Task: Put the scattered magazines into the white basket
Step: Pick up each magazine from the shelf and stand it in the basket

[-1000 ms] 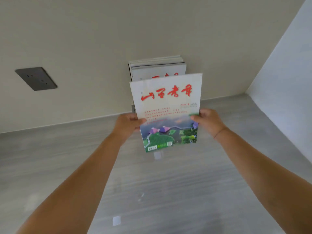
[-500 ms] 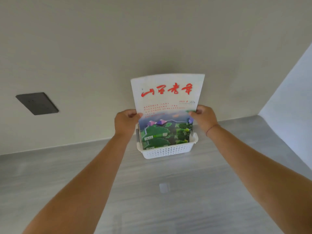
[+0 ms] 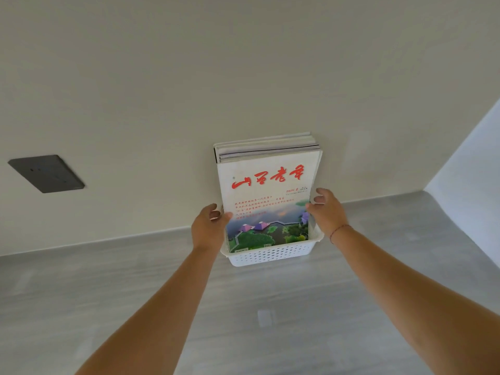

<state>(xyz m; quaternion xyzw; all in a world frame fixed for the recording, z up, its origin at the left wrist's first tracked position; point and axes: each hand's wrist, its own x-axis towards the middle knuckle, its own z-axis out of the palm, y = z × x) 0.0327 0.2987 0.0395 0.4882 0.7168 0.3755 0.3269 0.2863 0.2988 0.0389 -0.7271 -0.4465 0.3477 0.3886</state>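
A white perforated basket [image 3: 270, 257] stands on the grey surface against the wall. Several magazines [image 3: 266, 147] stand upright in it, leaning on the wall. The front magazine [image 3: 266, 190] has a white cover with red characters and a green landscape picture, and its lower edge is down inside the basket. My left hand [image 3: 209, 230] pinches its left edge, thumb on the cover. My right hand [image 3: 327, 212] holds its right edge with the thumb on the cover and the fingers loosely curled beside the stack.
A dark grey wall socket [image 3: 46, 173] sits on the beige wall at the left. A white side wall [image 3: 470, 185] closes the corner at the right. The grey wood-grain surface [image 3: 243, 320] stretches toward me, with a small pale patch on it.
The magazine has gone from hanging in the air before the stack down into the basket, now flush against the other magazines. Both hands followed it and my right fingers have loosened.
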